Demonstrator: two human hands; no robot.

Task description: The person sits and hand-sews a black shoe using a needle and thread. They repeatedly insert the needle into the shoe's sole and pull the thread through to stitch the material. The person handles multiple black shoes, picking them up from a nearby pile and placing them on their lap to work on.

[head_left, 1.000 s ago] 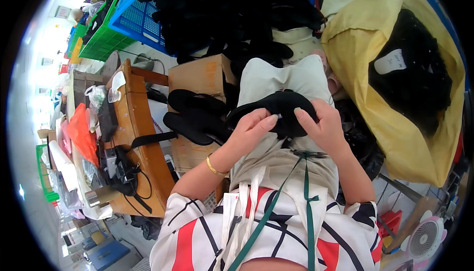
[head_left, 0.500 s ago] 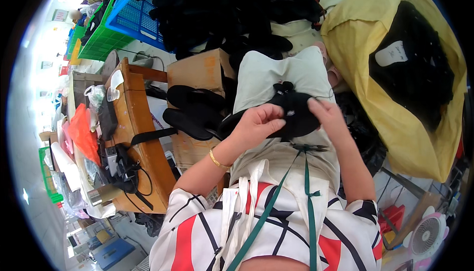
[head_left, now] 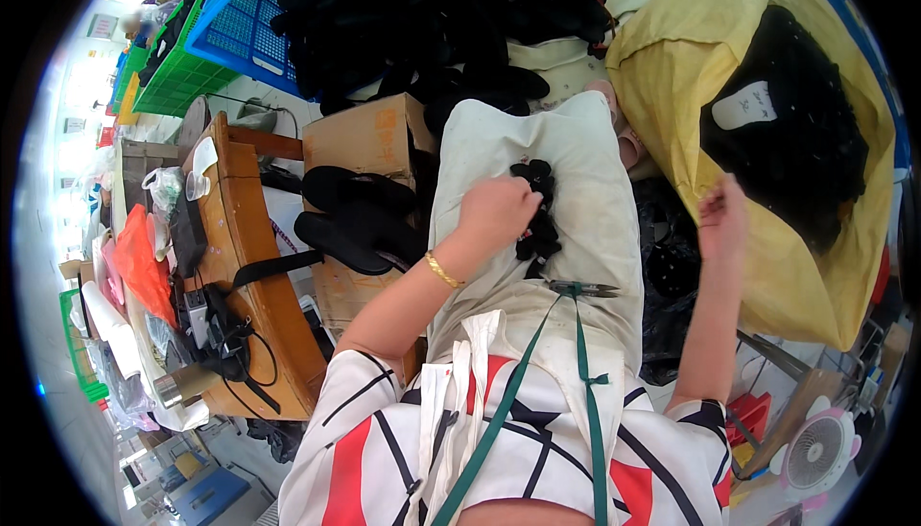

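My left hand [head_left: 494, 210] lies knuckles-up on the cream apron [head_left: 585, 171] over my lap, with its fingers curled against a small heap of black strap pieces [head_left: 537, 229]. Whether it grips one is hidden. My right hand [head_left: 721, 214] is stretched out to the right, over the edge of a big yellow sack [head_left: 672, 94] filled with black pieces [head_left: 796, 152]. Nothing shows in that hand and its fingers are loose. A small pair of snips [head_left: 580, 288] on a green cord rests on my lap near my body.
Two black sandal soles [head_left: 355, 214] lie on cardboard boxes [head_left: 369, 138] left of my lap. A wooden bench [head_left: 254, 277] with tools and black straps stands further left. A heap of black sandals [head_left: 432, 18], blue and green crates [head_left: 240, 27] lie ahead. A small fan [head_left: 815, 449] sits at lower right.
The black sandal that both hands held over my lap is gone from them. My right hand has swung out to the yellow sack, and my left hand has dropped onto the lap.
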